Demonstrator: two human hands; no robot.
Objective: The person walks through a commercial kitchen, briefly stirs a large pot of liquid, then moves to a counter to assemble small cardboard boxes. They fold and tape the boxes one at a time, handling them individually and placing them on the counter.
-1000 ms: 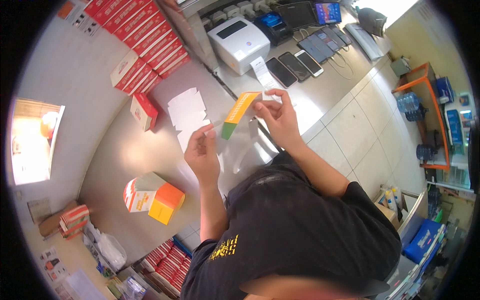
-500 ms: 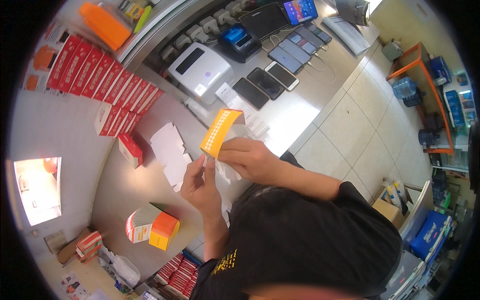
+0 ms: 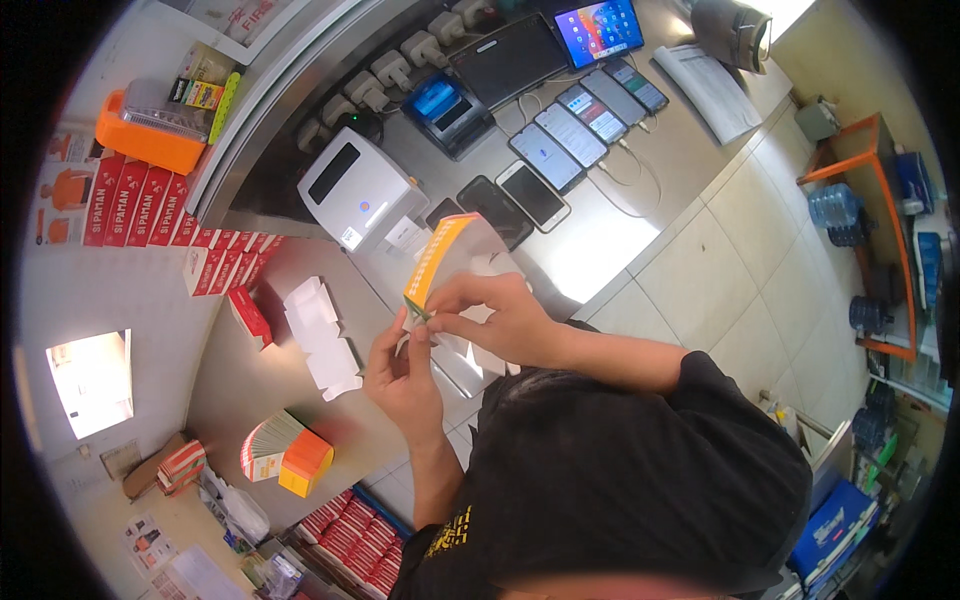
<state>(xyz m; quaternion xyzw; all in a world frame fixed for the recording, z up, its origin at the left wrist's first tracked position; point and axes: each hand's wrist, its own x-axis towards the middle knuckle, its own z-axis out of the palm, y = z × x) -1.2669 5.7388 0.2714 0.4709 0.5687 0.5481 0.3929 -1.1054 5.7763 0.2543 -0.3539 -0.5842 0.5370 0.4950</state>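
Note:
Both my hands hold a yellow-and-orange cardboard carton [image 3: 437,262] above the steel counter, its printed side turned to the left. My left hand [image 3: 405,380] pinches its lower corner between thumb and fingers. On the other side, my right hand [image 3: 500,312] grips the same corner, where a small green flap shows. The far side of the carton is partly hidden by my right hand. Left of my hands, a flat white carton blank [image 3: 312,318] lies on the counter. Closer to me are a fanned stack of flat cartons [image 3: 268,442] and an orange-and-yellow box [image 3: 306,466] touching it.
Red boxes [image 3: 125,205] stand in rows along the left wall, and one red box [image 3: 250,316] lies apart. Beyond my hands are a white printer [image 3: 362,185], a dark payment device [image 3: 446,110], several phones [image 3: 545,158] with cables, and a tablet [image 3: 598,32]. A crate of red packs [image 3: 355,540] sits below.
The carton has turned, so its yellow side now looks narrower. My right fingers have moved down to its lower corner, by my left fingertips. The view has shifted slightly.

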